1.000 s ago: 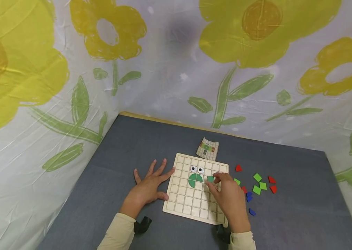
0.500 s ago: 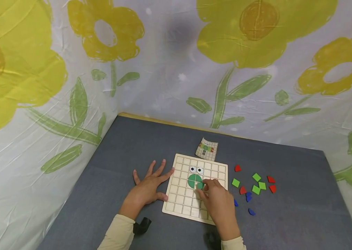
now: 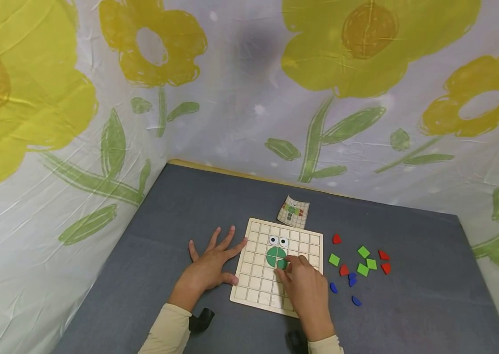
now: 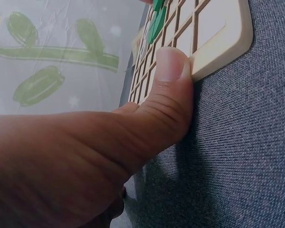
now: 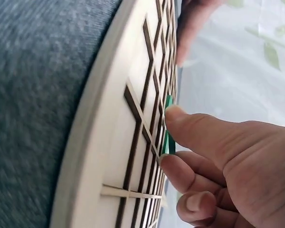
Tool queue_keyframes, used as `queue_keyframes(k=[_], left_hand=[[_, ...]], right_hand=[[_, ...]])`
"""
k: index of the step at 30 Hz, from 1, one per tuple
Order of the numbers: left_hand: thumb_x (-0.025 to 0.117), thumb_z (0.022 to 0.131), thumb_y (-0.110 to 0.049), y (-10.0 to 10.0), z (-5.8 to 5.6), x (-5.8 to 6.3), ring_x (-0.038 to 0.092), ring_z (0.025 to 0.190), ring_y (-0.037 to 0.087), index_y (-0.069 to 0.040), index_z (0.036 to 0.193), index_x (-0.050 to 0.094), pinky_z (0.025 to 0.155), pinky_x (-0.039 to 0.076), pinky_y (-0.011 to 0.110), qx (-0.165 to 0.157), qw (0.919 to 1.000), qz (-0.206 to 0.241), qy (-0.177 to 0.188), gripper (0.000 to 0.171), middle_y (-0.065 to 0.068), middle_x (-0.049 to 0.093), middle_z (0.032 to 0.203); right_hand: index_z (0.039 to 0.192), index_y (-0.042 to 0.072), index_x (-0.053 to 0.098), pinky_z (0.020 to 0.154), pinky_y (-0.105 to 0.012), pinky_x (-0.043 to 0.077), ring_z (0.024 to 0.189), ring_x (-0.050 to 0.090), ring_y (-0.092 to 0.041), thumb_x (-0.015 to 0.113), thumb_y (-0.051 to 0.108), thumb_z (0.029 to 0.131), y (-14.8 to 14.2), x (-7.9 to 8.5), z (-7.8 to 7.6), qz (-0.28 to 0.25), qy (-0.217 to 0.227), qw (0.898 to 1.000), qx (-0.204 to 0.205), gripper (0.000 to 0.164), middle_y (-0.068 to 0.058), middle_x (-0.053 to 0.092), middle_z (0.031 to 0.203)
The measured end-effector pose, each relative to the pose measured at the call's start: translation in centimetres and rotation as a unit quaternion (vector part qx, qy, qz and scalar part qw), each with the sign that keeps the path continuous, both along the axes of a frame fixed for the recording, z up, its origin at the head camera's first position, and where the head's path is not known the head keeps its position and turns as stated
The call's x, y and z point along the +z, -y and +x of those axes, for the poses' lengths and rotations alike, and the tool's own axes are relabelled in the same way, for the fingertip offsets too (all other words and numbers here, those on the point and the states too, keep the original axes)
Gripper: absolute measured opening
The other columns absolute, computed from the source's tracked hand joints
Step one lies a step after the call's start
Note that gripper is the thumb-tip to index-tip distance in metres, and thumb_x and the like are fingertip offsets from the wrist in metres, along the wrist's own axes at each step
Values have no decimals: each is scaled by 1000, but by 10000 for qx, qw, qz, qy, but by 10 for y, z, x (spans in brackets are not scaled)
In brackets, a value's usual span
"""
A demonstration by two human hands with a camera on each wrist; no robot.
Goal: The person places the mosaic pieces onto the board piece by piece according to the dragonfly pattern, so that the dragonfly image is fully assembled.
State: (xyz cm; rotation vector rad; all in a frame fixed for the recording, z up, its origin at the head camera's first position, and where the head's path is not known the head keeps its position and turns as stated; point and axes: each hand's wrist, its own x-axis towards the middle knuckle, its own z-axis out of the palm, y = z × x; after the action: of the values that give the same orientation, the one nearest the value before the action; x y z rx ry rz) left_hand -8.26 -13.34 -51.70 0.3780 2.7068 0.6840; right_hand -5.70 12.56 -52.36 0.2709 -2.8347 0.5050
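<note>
A pale wooden grid board [image 3: 259, 295] lies on the dark table. Two eye tiles [image 3: 278, 241] sit in its upper cells, with green quarter-circle tiles [image 3: 272, 256] below them forming most of a disc. My right hand [image 3: 310, 290] pinches another green quarter-circle tile [image 3: 282, 264] between thumb and fingers, over the disc's lower right cell. In the right wrist view this green tile [image 5: 171, 144] is slightly tilted against the board's face. My left hand [image 3: 208, 268] is spread flat beside the board; its thumb [image 4: 171, 71] presses the left edge and a fingertip touches higher up.
Behind the board lies a curled picture card [image 3: 294, 212] showing a coloured pattern on a grid. To the right are scattered light green squares [image 3: 363, 251], red quarter pieces [image 3: 384, 254] and blue half-round pieces [image 3: 356, 300]. A flower-printed cloth [image 3: 240, 123] hangs around the table.
My right hand has carried the green quarter-circle tile leftward from the board's right side to the disc's lower right cell. My left hand has stayed at the board's edge.
</note>
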Motion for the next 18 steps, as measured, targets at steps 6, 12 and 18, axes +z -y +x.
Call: queue_keyframes(k=[6, 12, 18], left_hand=[[85, 73, -42, 0, 0, -1, 0, 164, 39, -36, 166, 36, 108, -8, 90, -3, 10000, 14, -7, 105, 2, 13, 178], [85, 74, -42, 1, 0, -1, 0, 164, 39, -37, 166, 37, 108, -9, 90, -15, 10000, 3, 6, 104, 2, 13, 178], [85, 74, -42, 1, 0, -1, 0, 164, 39, -37, 166, 36, 108, -9, 90, -14, 10000, 4, 30, 104, 2, 12, 178]], right_hand=[[105, 8, 80, 45, -32, 49, 57, 63, -14, 96, 35, 79, 3, -2, 0, -53, 17, 10000, -81, 41, 3, 62, 77], [106, 7, 80, 46, -36, 51, 57, 66, -18, 94, 36, 80, 6, -3, 0, -27, -16, 9998, -189, 41, 1, 66, 79], [107, 6, 80, 48, -37, 54, 59, 67, -18, 94, 34, 80, 8, -2, 0, -5, 40, 9998, -207, 41, 0, 66, 80]])
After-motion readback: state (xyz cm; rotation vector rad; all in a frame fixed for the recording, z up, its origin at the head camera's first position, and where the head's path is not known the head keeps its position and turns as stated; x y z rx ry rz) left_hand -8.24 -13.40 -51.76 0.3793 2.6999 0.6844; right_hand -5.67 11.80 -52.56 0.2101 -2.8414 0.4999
